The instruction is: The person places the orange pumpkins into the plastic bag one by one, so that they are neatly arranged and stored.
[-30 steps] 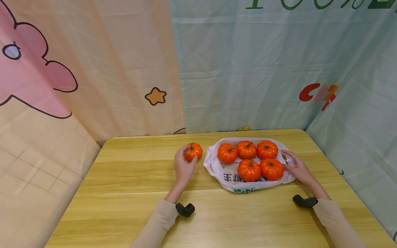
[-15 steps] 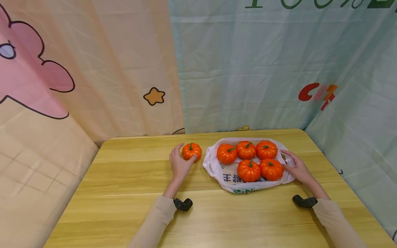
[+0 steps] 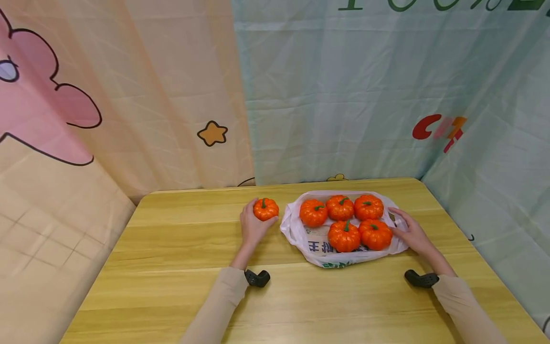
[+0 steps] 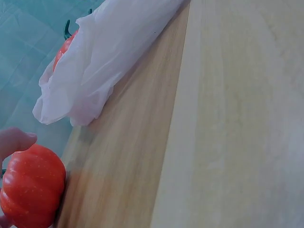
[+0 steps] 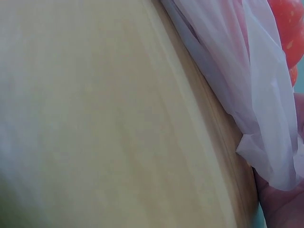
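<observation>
A small orange pumpkin (image 3: 266, 209) with a green stem sits left of the white plastic bag (image 3: 318, 260). My left hand (image 3: 254, 227) grips this pumpkin, fingers along its left side and thumb at its front right. In the left wrist view, the thumb (image 4: 16, 140) lies against the pumpkin (image 4: 34, 187), at the table surface. Several more orange pumpkins (image 3: 343, 236) lie inside the spread bag. At the bag's right end, my right hand (image 3: 416, 236) holds its edge between thumb and fingers. Bag folds (image 5: 266, 118) cover part of that hand in the right wrist view.
The wooden table (image 3: 172, 258) ends at a printed curtain (image 3: 326, 119) behind and on both sides. A black strap piece (image 3: 258, 278) is on the left wrist, another black piece (image 3: 421, 279) on the right. A narrow strip of wood separates the single pumpkin from the bag.
My left fingers come off the single pumpkin and draw back left, then close round it again. The pumpkin stays in about the same spot. My right hand and the bag stay put.
</observation>
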